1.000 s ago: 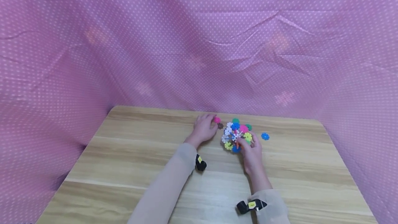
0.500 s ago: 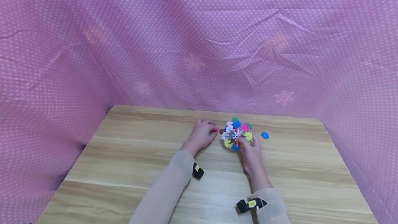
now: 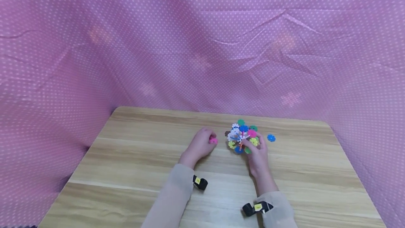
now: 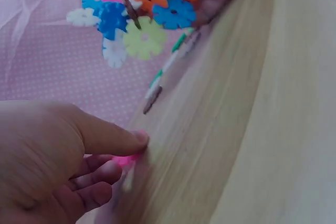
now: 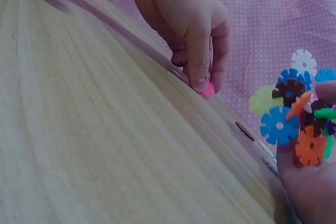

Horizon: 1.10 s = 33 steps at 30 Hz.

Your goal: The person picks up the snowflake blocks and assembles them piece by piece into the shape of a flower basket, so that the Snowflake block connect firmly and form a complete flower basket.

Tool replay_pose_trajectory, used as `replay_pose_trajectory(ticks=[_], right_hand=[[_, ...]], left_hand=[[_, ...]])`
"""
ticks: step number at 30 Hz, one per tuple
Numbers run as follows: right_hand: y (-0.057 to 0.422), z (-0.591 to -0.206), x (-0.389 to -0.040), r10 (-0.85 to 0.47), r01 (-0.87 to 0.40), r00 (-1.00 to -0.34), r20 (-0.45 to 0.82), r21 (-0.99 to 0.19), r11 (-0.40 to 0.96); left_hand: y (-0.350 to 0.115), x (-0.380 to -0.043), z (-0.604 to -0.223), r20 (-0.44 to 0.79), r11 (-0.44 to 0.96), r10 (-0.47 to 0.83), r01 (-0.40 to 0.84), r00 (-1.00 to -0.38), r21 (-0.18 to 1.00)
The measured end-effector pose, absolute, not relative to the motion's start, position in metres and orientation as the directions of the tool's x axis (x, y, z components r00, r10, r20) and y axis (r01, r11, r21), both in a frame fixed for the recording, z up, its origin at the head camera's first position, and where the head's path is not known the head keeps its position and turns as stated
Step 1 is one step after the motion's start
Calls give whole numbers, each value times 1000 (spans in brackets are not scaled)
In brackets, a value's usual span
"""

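My left hand (image 3: 198, 145) pinches a pink notched snowflake disc (image 3: 213, 140) between thumb and fingers, low over the table left of the cluster. In the left wrist view the thumb covers part of this pink disc (image 4: 126, 160). With my right hand (image 3: 258, 157) I hold a ball-like cluster of interlocked snowflake discs (image 3: 235, 133) in white, blue, yellow, orange, pink and brown. The right wrist view shows its blue disc (image 5: 279, 126) and orange disc (image 5: 311, 145) by the palm. A gap separates the pink disc from the cluster.
A loose blue disc (image 3: 271, 138) lies on the wooden table (image 3: 126, 150) right of my right hand. Flat on the table near the cluster are a brown disc (image 5: 244, 130) and some green and white ones. Pink dotted cloth (image 3: 202, 62) hangs behind the table and at both sides.
My left hand has picked up the pink disc from the back of the table and drawn it nearer and slightly left. My right hand keeps its hold, with the cluster turned slightly.
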State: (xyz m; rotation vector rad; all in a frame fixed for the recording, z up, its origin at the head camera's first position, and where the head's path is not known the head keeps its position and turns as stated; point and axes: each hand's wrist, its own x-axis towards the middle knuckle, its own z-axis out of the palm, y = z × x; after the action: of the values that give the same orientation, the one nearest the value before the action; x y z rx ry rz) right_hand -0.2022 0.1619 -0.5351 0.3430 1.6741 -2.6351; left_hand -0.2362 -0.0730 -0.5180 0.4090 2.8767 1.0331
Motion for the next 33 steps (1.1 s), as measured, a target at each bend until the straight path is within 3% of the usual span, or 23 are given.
replay_pose_trajectory(ticks=[7, 13, 18, 33], right_hand=[[161, -537, -202, 84, 79, -988, -133, -879, -471], [159, -539, -202, 98, 73, -986, -134, -881, -468], [159, -537, -203, 101, 114, -980, -173, -897, -427], [158, -537, -204, 81, 123, -983, -166, -916, -381]], left_hand=[[-72, -232, -526, 44, 588, 191, 150, -981, 795], [-70, -230, -530, 5, 333, 72, 29, -997, 942], [-64, -227, -521, 25, 169, 97, 41, -995, 985], [-51, -218, -503, 94, 386, 250, 188, -964, 903]])
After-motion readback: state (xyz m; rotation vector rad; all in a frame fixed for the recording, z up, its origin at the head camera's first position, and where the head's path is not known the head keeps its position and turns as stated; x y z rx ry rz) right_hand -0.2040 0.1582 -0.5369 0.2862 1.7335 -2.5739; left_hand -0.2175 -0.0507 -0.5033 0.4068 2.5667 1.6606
